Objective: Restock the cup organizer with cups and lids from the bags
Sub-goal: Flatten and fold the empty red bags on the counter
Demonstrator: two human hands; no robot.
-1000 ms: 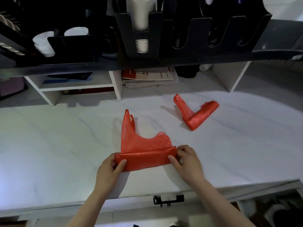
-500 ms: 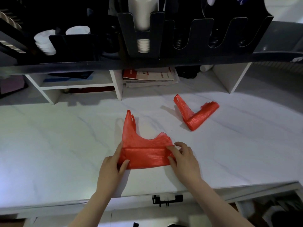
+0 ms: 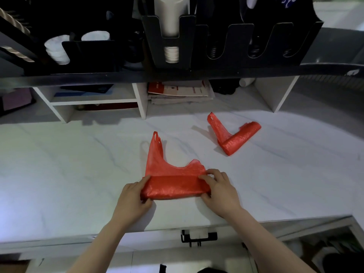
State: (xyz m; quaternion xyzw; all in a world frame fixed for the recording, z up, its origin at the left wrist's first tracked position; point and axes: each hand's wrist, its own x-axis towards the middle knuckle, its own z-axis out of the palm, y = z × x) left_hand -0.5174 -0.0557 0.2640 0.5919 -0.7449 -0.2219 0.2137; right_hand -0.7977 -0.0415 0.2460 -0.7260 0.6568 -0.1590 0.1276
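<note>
A flat red plastic bag [image 3: 173, 178] lies on the white marble counter [image 3: 69, 174], its near edge rolled into a band. My left hand [image 3: 134, 198] pinches the left end of that roll. My right hand [image 3: 220, 188] pinches the right end. One bag handle sticks up at the far left of the bag. A second red bag [image 3: 234, 136], rolled and bent into a V, rests farther back on the right. Above, the black cup organizer [image 3: 222, 38] holds a tall white cup stack [image 3: 171, 18] in one slot and white lids [image 3: 57, 48] at the left.
White shelf dividers [image 3: 141, 101] stand under the organizer, with papers and booklets [image 3: 181, 91] between them. A black clip [image 3: 199, 236] hangs on the counter's front edge. Dark items sit low at the right, below the counter.
Both hands have rolled the bag's near edge farther away from me, so the rolled band is thicker and the flat part is shorter. The second bag has not moved.
</note>
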